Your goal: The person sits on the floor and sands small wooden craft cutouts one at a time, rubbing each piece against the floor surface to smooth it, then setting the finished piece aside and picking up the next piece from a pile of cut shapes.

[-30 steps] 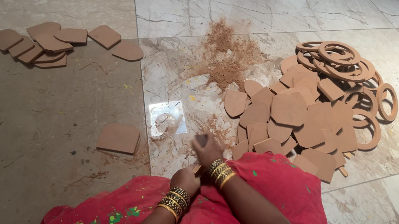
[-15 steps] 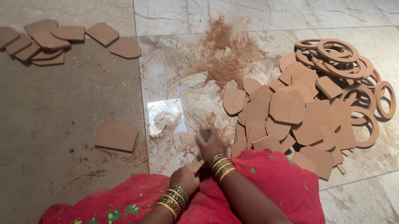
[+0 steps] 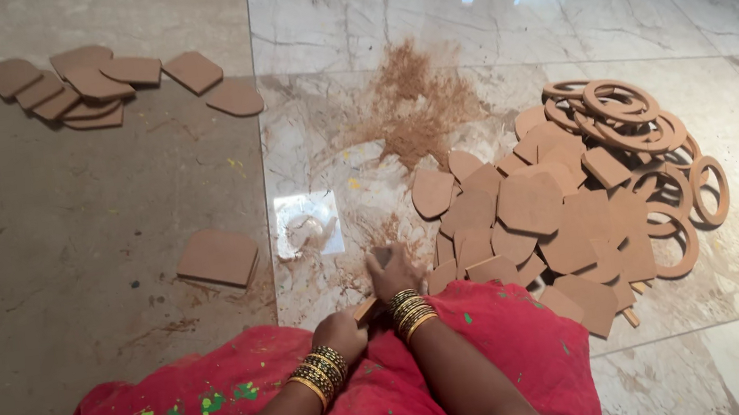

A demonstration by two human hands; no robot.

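Both hands meet low in the middle, above my red-clothed lap. My left hand (image 3: pixel 340 333) grips the near end of a small brown board piece (image 3: pixel 367 310) that sticks out between the hands. My right hand (image 3: pixel 393 274) presses down on its far end with something small and brown at the fingertips; I cannot tell what. Gold bangles ring both wrists. Brown dust lies on the floor just ahead of the fingers.
A heap of flat brown cut-out shapes (image 3: pixel 531 205) lies right of the hands, with brown rings (image 3: pixel 628 112) behind it. A sawdust pile (image 3: pixel 413 107) lies ahead. One shape (image 3: pixel 218 257) rests to the left, several more (image 3: pixel 96 82) at far left, and a clear square sheet (image 3: pixel 307 226).
My hands stay nearly in place on the piece, with only a slight shift of the right hand. The view has tilted a little.
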